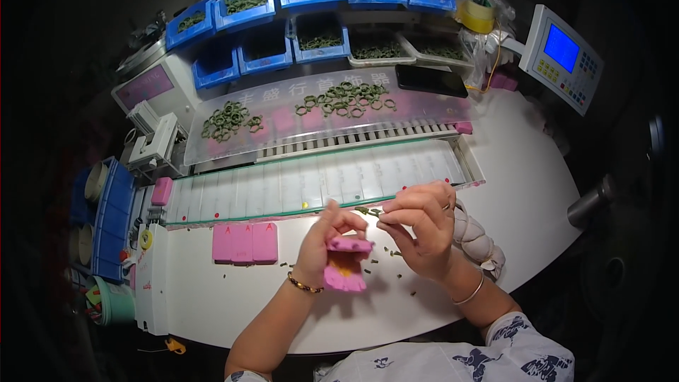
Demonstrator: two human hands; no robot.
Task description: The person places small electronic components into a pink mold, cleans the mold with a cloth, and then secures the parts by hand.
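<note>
My left hand (317,244), with a beaded bracelet at its wrist, grips a pink rubber mould (344,281). The mould is parted, and orange-yellow shows inside it. Just to the right, the fingertips of my right hand (426,230) pinch a small dark-green wax piece (366,211) by one end, above and apart from the mould. Its exact shape is too small to make out. Below the hands, several green scraps (395,253) lie scattered on the white table (262,311).
Three pink blocks (245,244) stand in a row left of my hands. Beyond a long glass-topped tray (311,180), green rings (350,99) lie in heaps on a clear sheet. Blue bins (244,6) line the back. A black phone (431,81) and a screen panel (562,56) are at right.
</note>
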